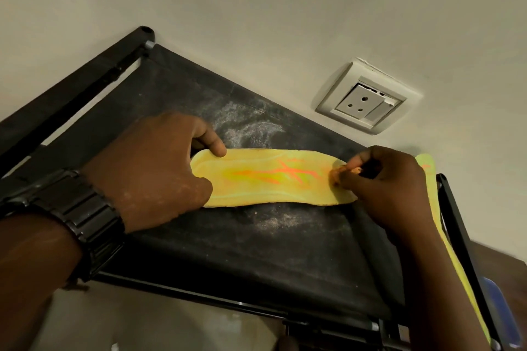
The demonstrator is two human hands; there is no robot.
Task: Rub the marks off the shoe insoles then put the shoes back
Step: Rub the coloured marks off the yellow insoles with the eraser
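The left hand [148, 171] grips one end of the insole [256, 188]. A bent finger comes down on its far edge and the thumb lies across its near side, holding it flat. A dark watch [82, 214] sits on that wrist.

The right hand [382, 182] is closed in a pinch on a small orange-stained piece that looks like an eraser [340, 172]. The piece is pressed against the other end of the insole. The rest of that hand's fingers are curled in behind the pinch, and how much of the eraser they cover cannot be told.

The insole is yellow and lies flat across the shelf [256, 251], running from one hand to the other. Orange marks [285, 174] streak its middle, with a greenish smear around them, and they reach toward the end where the eraser presses.

The shelf is black fabric stretched in a black frame [85, 80]. Pale dust [248, 125] shows on the fabric just beyond the insole and again just in front of it.

A second insole [426, 164], also yellow, lies along the right edge of the shelf. Its far tip shows past the right hand, and the rest runs down beside the forearm.

Something blue [496, 302] shows low at the right, outside the frame; what it is cannot be told. A white socket [362, 97] is set in the pale wall [256, 8] behind the shelf.
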